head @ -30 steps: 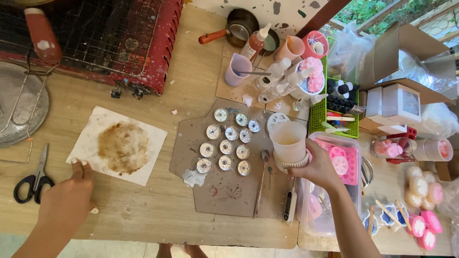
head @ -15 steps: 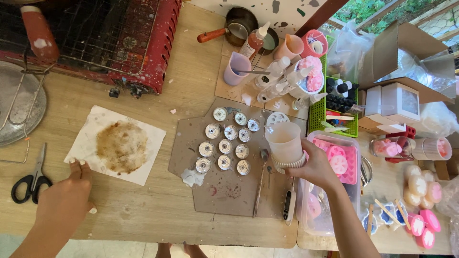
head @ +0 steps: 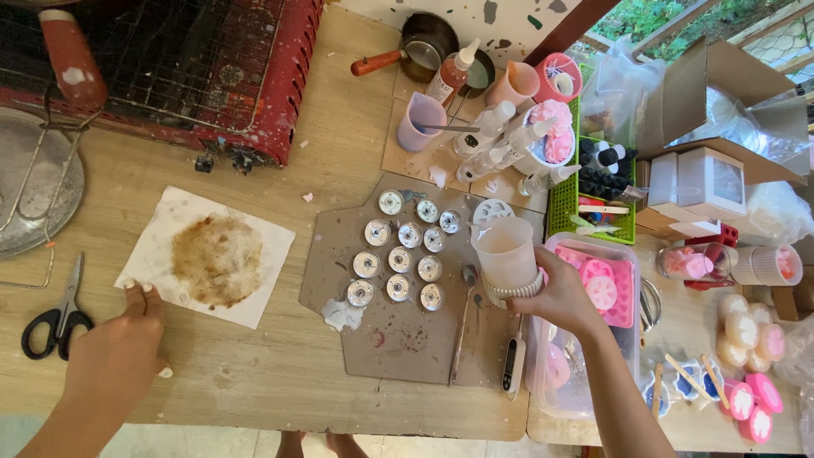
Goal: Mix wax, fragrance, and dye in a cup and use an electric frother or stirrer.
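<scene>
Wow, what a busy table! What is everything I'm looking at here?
measuring cup: 1, translucent white, held over the right edge of the cardboard mat
cardboard mat: 1, grey-brown, table centre
small metal cups: 12, silver, in rows on the mat
stained paper sheet: 1, white with a brown blot, left of the mat
scissors: 1 pair, black handles, far left
wire cage: 1, red frame, top left
saucepan: 1, dark with a reddish handle, top centre
squeeze bottles: several, clear, behind the mat
green basket: 1, holds small dark bottles, right of the bottles
pink mould: 1, in a clear tub beside the cup
thermometer: 1, white, front edge of the mat
left hand: fingertips on the paper's corner
right hand: grips the cup's base
</scene>
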